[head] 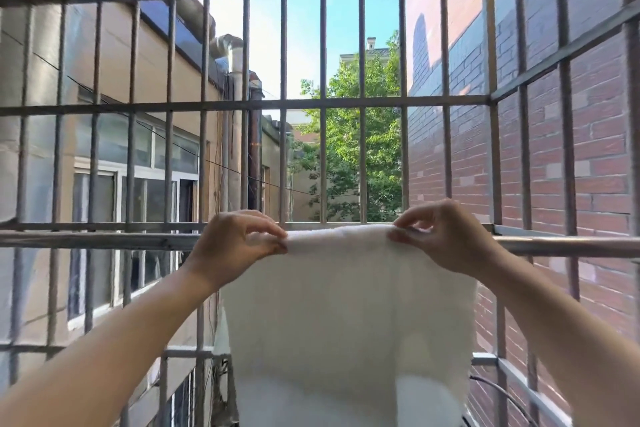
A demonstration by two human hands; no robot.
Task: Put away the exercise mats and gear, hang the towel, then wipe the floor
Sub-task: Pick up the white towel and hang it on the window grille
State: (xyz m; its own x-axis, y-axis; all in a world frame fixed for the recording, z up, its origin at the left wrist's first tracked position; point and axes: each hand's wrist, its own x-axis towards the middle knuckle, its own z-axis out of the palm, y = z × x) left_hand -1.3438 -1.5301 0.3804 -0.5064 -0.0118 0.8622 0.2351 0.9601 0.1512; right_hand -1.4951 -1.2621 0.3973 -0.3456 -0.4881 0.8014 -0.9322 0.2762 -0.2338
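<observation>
A white towel (346,305) hangs draped over a horizontal metal rail (104,240) that runs across the barred window cage. My left hand (235,246) pinches the towel's top fold at its left end. At the right end of the fold, my right hand (446,236) pinches the same edge. Both hands sit right at the rail, with the cloth falling straight down between my forearms. The towel's lower part covers whatever is behind it.
A cage of grey metal bars (322,104) encloses the space in front and on both sides. A red brick wall (588,166) rises on the right, a tan building with windows (138,191) on the left, a green tree (356,149) beyond.
</observation>
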